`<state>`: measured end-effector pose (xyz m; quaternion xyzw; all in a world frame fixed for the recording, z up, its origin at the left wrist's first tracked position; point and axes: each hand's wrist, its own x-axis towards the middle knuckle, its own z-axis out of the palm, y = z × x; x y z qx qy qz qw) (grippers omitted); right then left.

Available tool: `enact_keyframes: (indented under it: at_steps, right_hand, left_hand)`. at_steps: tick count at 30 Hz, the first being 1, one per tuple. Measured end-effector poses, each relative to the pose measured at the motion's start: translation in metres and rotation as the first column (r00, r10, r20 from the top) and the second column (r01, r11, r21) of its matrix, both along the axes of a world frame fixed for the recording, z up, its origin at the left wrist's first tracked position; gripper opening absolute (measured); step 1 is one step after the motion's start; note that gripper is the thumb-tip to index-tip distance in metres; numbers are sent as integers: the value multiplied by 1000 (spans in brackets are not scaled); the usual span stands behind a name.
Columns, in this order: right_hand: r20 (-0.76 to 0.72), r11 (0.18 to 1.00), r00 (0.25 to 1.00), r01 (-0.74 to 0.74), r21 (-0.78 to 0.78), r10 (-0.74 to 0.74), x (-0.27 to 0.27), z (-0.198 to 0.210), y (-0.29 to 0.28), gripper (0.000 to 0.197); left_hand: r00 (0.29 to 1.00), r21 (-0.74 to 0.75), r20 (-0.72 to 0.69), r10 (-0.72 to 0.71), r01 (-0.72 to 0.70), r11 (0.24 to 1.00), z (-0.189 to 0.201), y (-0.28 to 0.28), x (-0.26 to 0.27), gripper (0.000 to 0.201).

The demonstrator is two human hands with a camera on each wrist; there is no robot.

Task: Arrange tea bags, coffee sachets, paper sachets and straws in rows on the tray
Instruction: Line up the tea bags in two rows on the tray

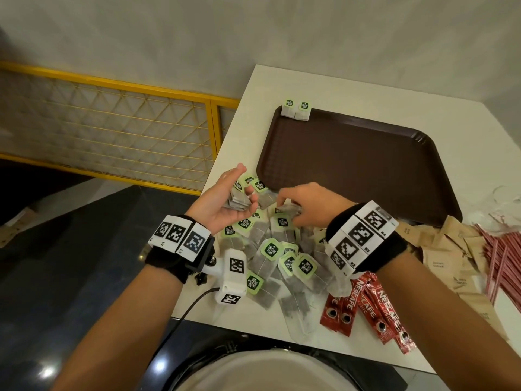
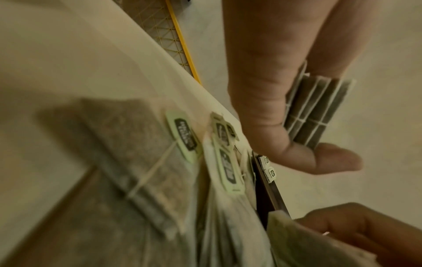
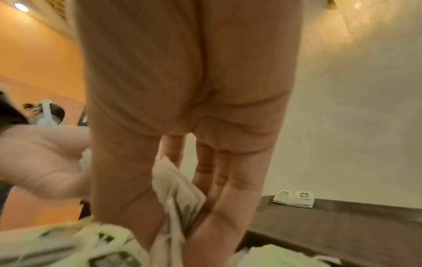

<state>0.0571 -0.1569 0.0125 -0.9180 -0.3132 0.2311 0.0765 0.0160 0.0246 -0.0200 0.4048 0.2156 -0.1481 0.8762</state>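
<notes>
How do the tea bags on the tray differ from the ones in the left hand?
The tea bags on the tray lie flat in its far left corner, side by side; the stack in the left hand is held above the table, several pressed together. Both have green tags.

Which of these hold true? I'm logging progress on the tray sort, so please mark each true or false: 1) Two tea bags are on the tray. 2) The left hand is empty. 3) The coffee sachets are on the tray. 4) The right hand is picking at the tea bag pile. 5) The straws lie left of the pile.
1) True: two tea bags sit at the far left corner of the tray.
2) False: the left hand holds a stack of tea bags.
3) False: the coffee sachets lie on the table.
4) True: the right hand pinches a tea bag from the pile.
5) False: the straws lie far right.
</notes>
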Motion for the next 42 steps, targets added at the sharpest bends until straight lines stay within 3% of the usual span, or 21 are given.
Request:
enact_keyframes:
  at_steps: [5,9,12,14,18,20,22,25,27,29,30,33,35,38,42]
  right_hand:
    - [58,963,992,96,252,-114,8,25,-15,33]
    - [140,841,979,52,538,-150,-1,47,-8,29]
    - [221,848,975,-88,522,-35,-16,41,11,28]
    - [213,837,976,-89,540,-33,-22,32,18,23]
    - [105,711,976,65,700,-193,-17,32,16,11]
    - [119,641,949,102,761,-293,-14,34,15,9]
    - [247,705,906,74,705,-342,-14,32,18,12]
    - [265,902,951,34,429,-162,-20,27,25,27]
    - [177,904,979,18,428,-103,-26,28,21,34]
    - [128,837,977,73,542,-169,-26,30,13,37]
    - [126,845,975,88,528,-181,-25,29,9,39]
    - [44,993,996,67,96,-72,-25,17,5,52]
    - [-42,993,996,72,-88,-76,-28,4,7,64]
    - [10,991,994,114,-74,-113,-32,-2,20,76]
    - [91,990,994,-47,-130,59,-47,-3,48,86]
  left_hand:
    - [996,19,-23,-84,84,996,-1,-9,-3,25]
    - [989,-71,-17,-146,145,987,8,-23,-4,39]
    - [983,-128,87,-164,174,976,17,-31,-3,54]
    - [983,-107,124,-138,151,983,19,-35,-2,54]
    - [994,-165,99,-46,62,984,12,-32,-1,49]
    - [997,-234,71,-2,18,972,8,-30,-1,47]
    - [997,-263,72,11,9,965,7,-31,-1,52]
    - [994,-155,104,-19,35,987,6,-31,1,55]
    - [995,-113,101,4,7,994,5,-29,4,40]
    - [995,-156,76,68,-56,986,7,-21,5,26]
    - [992,-204,48,117,-104,973,8,-15,6,23]
    - [977,-277,19,210,-197,941,8,4,9,20]
    - [973,-246,21,231,-219,944,8,11,9,21]
    - [971,-211,28,237,-226,951,7,17,5,20]
    - [968,-205,20,251,-241,948,4,20,1,19]
